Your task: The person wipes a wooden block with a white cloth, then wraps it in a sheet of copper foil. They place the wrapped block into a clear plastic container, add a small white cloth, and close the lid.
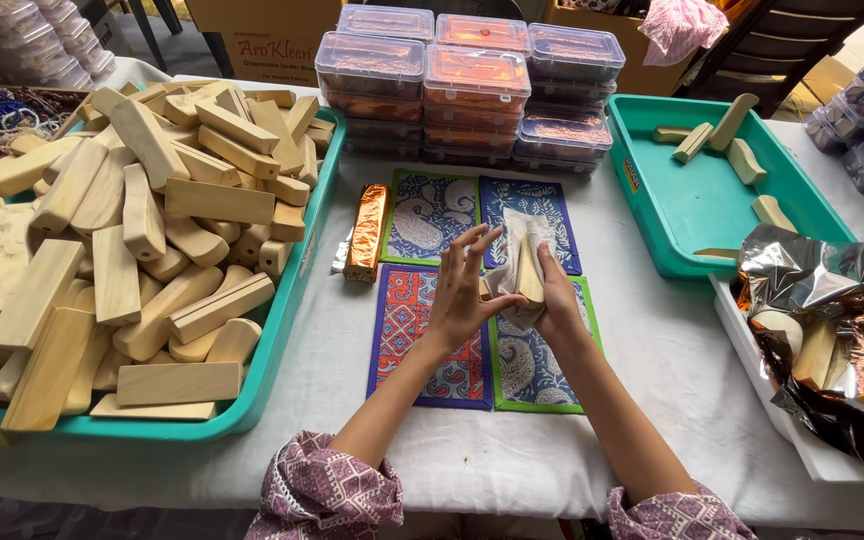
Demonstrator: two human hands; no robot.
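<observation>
My right hand (558, 298) grips a pale wooden block (530, 272) partly wrapped in thin white paper (518, 237), held upright above the patterned mats (432, 215). My left hand (460, 292) is next to it with fingers spread, its palm against the paper on the block's left side. A block wrapped in copper foil (367, 232) lies on the white tablecloth just left of the mats.
A teal tray (292, 300) heaped with wooden blocks fills the left. A second teal tray (697, 215) at the right back holds a few blocks. Stacked clear lidded boxes (472, 85) stand behind the mats. Crumpled copper foil (842, 330) lies in a white tray at right.
</observation>
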